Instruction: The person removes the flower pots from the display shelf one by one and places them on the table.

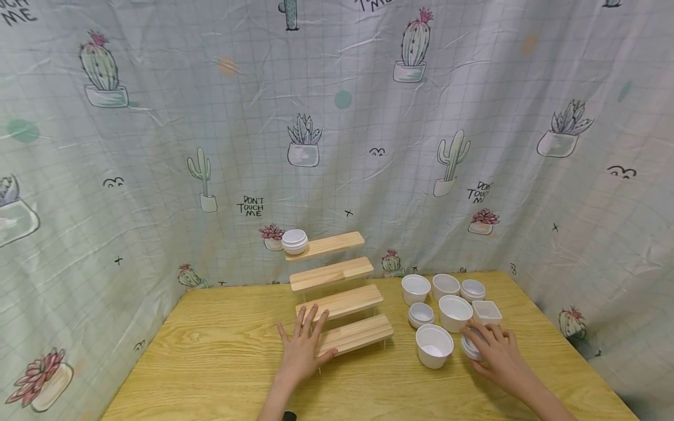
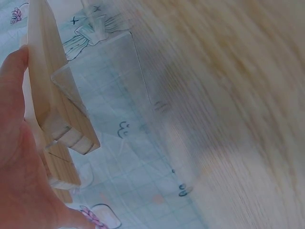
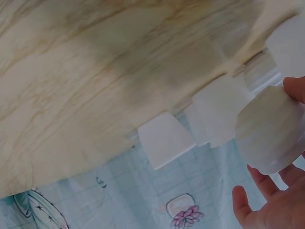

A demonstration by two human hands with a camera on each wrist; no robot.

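My left hand point(image 1: 301, 354) rests with spread fingers on the left side of a four-step wooden display stand point(image 1: 363, 333). In the left wrist view, the hand point(image 2: 24, 167) lies along the edges of the wooden steps point(image 2: 59, 102), whose side support is clear. At the right, my right hand point(image 1: 502, 359) grips a small round white plastic jar point(image 1: 470, 347). The right wrist view shows the jar's base point(image 3: 267, 131) tilted towards the camera between thumb and fingers, lifted off the table. Another white jar point(image 1: 295, 241) sits on the left end of the top step.
Several white tubs stand grouped right of the stand, including a front tub point(image 1: 434, 346), a middle tub point(image 1: 455, 313) and a small jar point(image 1: 420, 314). A square container point(image 1: 487, 311) stands just behind my right hand. A cactus-print curtain point(image 1: 337, 193) encloses the wood-grain table point(image 1: 226, 345).
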